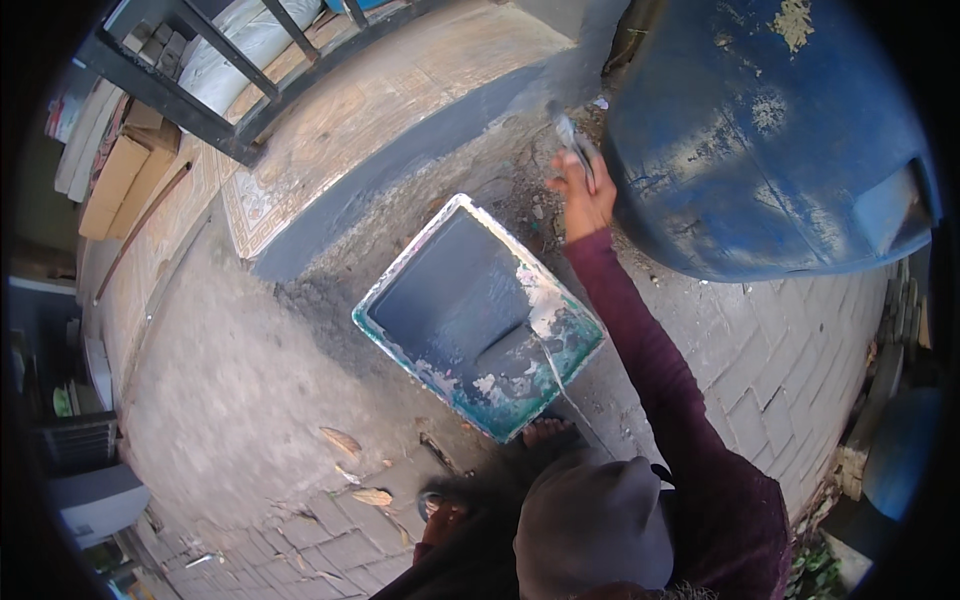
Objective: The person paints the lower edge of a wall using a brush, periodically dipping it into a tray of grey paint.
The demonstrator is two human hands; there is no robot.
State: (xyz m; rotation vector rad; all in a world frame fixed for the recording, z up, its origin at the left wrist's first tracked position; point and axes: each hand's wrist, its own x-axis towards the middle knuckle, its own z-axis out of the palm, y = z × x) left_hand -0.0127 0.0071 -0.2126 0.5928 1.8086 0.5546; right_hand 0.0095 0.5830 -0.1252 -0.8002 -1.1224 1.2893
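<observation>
My right hand [585, 195] is closed around a paintbrush [567, 134], blurred by motion. Its dark tip is raised toward the grey-painted corner where the step meets the wall. Below and left of that hand, a rectangular paint-crusted container [585, 343] with a white and green rim holds dark grey paint [450, 290]. A thin pale cord or stick [555, 372] crosses its near edge. My left hand [447, 522] is low, near my dark-clothed legs, beside a dark ring-shaped thing [428, 500]; its fingers are mostly hidden.
A large, scuffed blue barrel [700, 190] stands right of my right arm. Ahead runs a patterned tile step [400, 110] with a grey painted side, bearing a dark metal railing [235, 140] and a cardboard box [125, 185]. Dry leaves [370, 496] lie on the paving. My bare foot [545, 430] is near the container.
</observation>
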